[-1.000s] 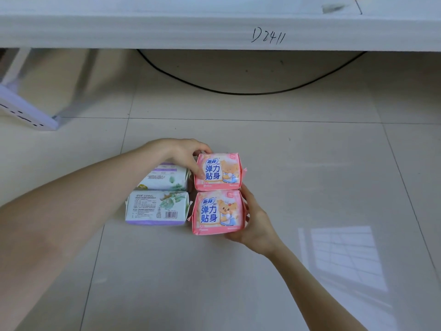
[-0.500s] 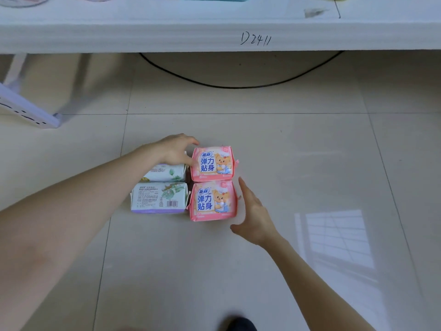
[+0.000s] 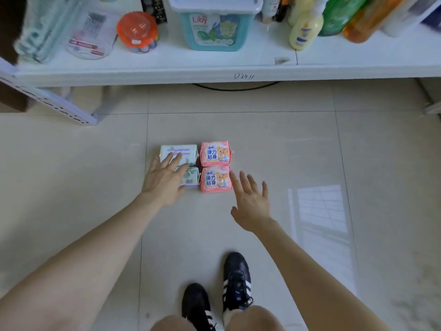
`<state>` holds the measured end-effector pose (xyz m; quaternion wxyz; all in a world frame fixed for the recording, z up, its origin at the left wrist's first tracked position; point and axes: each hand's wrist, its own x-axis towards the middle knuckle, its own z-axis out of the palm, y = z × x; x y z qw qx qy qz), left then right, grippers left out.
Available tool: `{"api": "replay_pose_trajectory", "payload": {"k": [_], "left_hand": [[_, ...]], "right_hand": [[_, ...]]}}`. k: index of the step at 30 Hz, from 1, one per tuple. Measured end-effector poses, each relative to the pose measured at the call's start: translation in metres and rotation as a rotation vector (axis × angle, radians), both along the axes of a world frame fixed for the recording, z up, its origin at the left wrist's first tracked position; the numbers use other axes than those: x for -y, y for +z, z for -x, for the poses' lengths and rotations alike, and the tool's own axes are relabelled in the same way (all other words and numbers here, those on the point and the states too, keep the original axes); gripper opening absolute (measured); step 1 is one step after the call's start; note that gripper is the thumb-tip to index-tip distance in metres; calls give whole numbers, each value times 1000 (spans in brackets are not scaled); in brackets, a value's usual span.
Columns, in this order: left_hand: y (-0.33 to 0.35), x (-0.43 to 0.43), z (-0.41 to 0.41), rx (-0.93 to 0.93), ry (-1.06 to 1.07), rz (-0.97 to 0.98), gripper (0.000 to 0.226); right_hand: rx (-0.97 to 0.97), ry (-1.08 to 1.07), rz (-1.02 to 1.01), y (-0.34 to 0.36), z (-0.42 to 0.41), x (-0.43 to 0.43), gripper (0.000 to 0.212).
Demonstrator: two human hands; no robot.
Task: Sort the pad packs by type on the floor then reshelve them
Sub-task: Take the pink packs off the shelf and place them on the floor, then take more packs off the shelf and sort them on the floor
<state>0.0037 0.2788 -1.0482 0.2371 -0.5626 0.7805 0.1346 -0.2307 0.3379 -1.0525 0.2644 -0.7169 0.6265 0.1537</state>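
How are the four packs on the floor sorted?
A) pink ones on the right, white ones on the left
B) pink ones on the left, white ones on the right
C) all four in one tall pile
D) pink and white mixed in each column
A: the two pink packs form the right column and the two white packs the left.

Bare glossy beige tiled floor (image 3: pixel 298 149) lies open around the four packs; the white shelf board (image 3: pixel 214 72) (crowded with bottles) overhangs beyond them.

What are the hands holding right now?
Nothing is held. The left hand lies open and flat over the white pad packs; the right hand is open beside the pink pad packs.
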Motion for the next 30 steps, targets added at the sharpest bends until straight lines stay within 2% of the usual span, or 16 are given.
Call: {"api": "replay_pose_trajectory", "payload": {"k": [12,22,30], "left_hand": [[235,-53,10,19,57,13,68],[430,-61,4,-27,92,241,69],[595,-57,-9,-74,53,542,70]], "right_hand": [[-77,72,75,233,-3,-12,85],[-20,-53,376,431,-11,-2,86],[12,-84,628,589,-24,3,86]]}}
